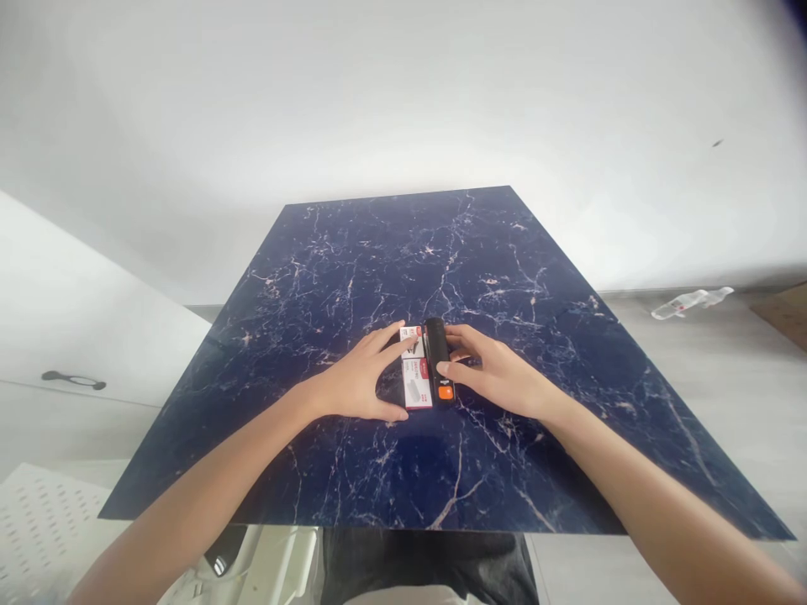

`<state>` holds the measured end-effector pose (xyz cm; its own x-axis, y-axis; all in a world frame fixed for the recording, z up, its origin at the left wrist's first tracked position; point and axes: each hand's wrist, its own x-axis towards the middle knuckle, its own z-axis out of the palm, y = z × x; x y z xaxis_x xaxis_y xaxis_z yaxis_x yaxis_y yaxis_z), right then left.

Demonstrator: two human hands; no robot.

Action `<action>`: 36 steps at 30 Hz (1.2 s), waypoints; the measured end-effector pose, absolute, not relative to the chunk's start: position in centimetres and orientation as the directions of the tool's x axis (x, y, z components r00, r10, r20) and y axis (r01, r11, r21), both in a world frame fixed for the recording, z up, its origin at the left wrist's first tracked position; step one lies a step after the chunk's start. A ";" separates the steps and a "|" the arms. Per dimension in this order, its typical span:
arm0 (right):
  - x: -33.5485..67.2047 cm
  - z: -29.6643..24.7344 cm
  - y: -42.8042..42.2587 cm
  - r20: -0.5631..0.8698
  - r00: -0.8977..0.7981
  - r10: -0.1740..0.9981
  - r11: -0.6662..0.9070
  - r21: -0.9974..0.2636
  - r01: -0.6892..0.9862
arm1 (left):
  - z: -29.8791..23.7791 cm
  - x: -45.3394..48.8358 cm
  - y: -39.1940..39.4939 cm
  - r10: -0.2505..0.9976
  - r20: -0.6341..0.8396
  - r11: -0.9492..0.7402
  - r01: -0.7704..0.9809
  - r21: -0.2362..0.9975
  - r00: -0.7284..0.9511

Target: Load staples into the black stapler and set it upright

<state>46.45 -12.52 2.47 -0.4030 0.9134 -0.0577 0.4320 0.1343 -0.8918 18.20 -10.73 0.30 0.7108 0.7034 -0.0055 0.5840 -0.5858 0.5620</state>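
A small white-and-red box lies flat on the dark blue marbled surface, near its front middle. Touching its right side lies a black stapler with an orange end, pointing away lengthwise.

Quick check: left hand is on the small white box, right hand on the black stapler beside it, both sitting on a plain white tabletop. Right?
Not quite: the head view shows the tabletop is dark blue with marble-like veining, not plain white. The rest holds: the left hand is on the small white box, and the right hand is on the black stapler beside it.
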 end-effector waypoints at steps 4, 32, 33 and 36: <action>46.5 2.4 -12.5 -0.058 -0.413 0.909 0.143 -0.888 0.438 | 0.3 18.2 -10.4 0.710 0.012 -0.578 0.572 0.582 0.704; 46.3 2.5 -12.4 -0.075 -0.395 0.916 0.120 -0.887 0.447 | 0.0 19.1 -11.2 0.720 0.033 -0.613 0.613 0.498 0.694; 46.3 2.6 -12.4 -0.076 -0.394 0.916 0.118 -0.887 0.446 | -0.2 19.2 -11.3 0.721 0.053 -0.621 0.611 0.492 0.691; 46.3 2.6 -12.4 -0.078 -0.396 0.915 0.119 -0.885 0.449 | -0.2 19.4 -11.3 0.719 0.058 -0.627 0.611 0.483 0.692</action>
<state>46.31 -12.45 2.65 -0.3957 0.9151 -0.0780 0.4494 0.1188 -0.8854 19.42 -11.29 -0.17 0.6925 0.7191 0.0578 0.6109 -0.6271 0.4832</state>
